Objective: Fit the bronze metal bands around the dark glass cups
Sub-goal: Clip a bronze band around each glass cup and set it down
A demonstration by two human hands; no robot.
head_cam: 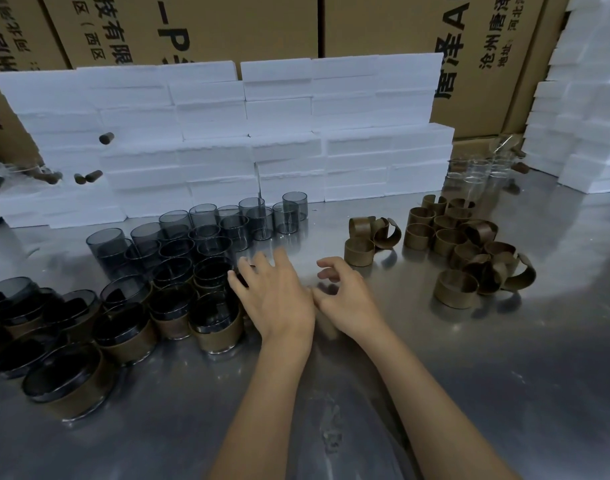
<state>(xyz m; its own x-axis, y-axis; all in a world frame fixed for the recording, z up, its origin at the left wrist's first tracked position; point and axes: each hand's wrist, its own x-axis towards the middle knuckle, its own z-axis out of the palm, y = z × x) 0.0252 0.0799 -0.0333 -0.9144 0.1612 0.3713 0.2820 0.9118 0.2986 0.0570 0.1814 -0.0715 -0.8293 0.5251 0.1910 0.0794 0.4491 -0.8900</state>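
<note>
Several bare dark glass cups (206,233) stand in rows at the middle left of the steel table. In front of them, at the lower left, several cups with bronze bands fitted (217,325) are grouped. Loose bronze bands lie in a small cluster (369,237) and a larger pile (469,251) to the right. My left hand (272,292) has spread fingers reaching onto a banded cup at the edge of the group. My right hand (345,292) hovers beside it above the table, fingers loosely curled, holding nothing.
A wall of white foam blocks (227,133) runs behind the cups, with cardboard boxes (383,26) behind it. Clear glass cups (476,174) stand at the back right beside more foam stacks (580,133). The steel table (435,375) reflects light in front.
</note>
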